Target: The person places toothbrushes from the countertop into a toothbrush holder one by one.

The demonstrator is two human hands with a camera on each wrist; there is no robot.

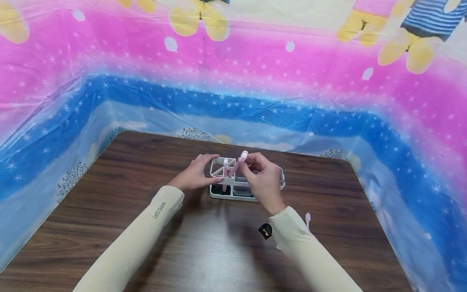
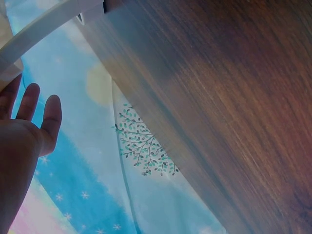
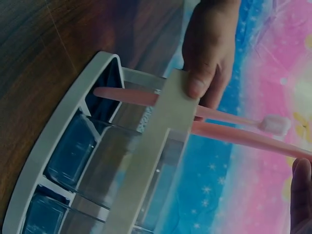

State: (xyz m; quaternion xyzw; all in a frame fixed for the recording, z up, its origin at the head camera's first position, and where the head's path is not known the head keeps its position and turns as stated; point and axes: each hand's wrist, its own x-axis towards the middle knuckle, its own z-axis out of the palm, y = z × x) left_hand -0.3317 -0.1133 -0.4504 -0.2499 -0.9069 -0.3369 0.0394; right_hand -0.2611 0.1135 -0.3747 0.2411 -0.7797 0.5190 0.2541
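Note:
A white toothbrush holder [image 1: 221, 196] with clear cups [image 3: 73, 153] stands toward the back of the table. My left hand [image 1: 195, 172] grips its left end, thumb on the upper rim at the front and fingers toward the back. One pink toothbrush [image 3: 122, 95] stands in the left end compartment, bristles up. My right hand [image 1: 264, 178] pinches a second pink toothbrush [image 3: 234, 136] near its head. That brush slants down, its handle reaching the holder's upper frame beside the standing brush; the frame hides its lower end in the right wrist view.
Another pale toothbrush [image 1: 308, 219] lies on the brown wooden table [image 1: 204, 251], partly behind the right sleeve. A small black device [image 1: 265, 231] sits at the right wrist. A patterned cloth [image 1: 233, 85] hangs around the table's back and sides.

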